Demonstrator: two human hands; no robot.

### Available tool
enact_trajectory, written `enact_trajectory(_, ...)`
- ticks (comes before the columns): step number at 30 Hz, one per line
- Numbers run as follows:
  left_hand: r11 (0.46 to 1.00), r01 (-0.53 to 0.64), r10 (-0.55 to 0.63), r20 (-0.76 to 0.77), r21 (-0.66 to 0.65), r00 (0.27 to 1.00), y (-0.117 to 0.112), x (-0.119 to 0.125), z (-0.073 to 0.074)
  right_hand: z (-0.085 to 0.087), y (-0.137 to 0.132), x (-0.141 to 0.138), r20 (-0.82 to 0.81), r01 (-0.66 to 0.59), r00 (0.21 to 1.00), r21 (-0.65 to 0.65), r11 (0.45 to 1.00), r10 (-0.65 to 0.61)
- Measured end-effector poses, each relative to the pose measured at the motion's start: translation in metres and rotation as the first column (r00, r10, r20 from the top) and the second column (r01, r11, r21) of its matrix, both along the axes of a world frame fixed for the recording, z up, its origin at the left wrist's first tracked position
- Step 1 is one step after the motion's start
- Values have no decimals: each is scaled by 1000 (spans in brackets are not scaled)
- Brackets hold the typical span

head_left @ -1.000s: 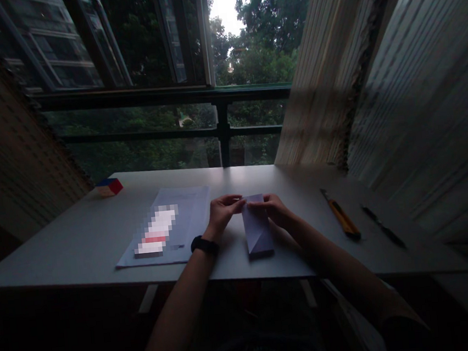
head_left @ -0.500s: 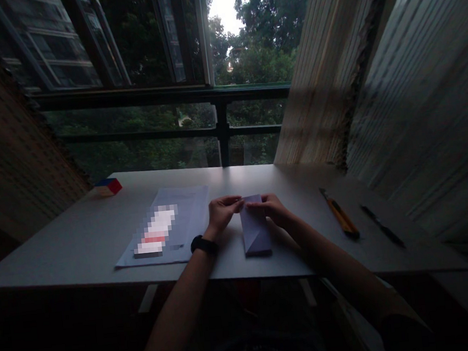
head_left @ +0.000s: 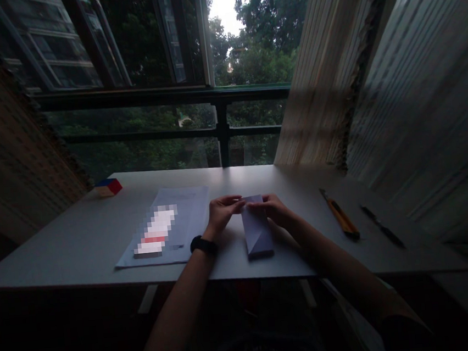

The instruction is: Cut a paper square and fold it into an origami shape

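A folded sheet of paper (head_left: 257, 229), pale and narrow with a diagonal crease near its lower end, is held just above or on the white table in front of me. My left hand (head_left: 223, 211) pinches its upper left edge between thumb and fingers. At the upper right edge, my right hand (head_left: 275, 207) grips the same paper, its thumb lying across the front. The right hand's other fingers are partly hidden behind the sheet. A black watch (head_left: 203, 245) is on my left wrist.
Left of my hands lie flat paper sheets (head_left: 194, 215), partly blurred out. A colourful cube (head_left: 109, 187) sits at the table's (head_left: 70, 241) far left. On the right are a yellow utility knife (head_left: 340, 215) and a dark pen-like tool (head_left: 383, 226). Beyond stand a window and curtains (head_left: 312, 90).
The lower end of the folded paper has swung slightly to the right. Both hands keep their hold, almost in the same place.
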State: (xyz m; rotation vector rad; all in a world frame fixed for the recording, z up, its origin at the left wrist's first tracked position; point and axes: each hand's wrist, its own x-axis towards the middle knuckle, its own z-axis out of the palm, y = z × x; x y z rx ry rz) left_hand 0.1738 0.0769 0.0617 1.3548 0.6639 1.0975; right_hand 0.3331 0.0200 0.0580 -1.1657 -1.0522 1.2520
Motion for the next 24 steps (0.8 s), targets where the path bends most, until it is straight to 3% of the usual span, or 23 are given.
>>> enact_trajectory(8,974,209,-202,87,-88,976,-5,-6,6,6,-4,0,-79,-67,995,-13,998,66)
enact_trajectory(13,953,280,-263,141,-118,954,-4,-8,5,8,-4,1,-105,-88,991,3,996,88)
enact_trajectory(24,959,264,-253,112,-102,961,-4,-7,5,5,-3,4,-101,-79,992,-1,997,79)
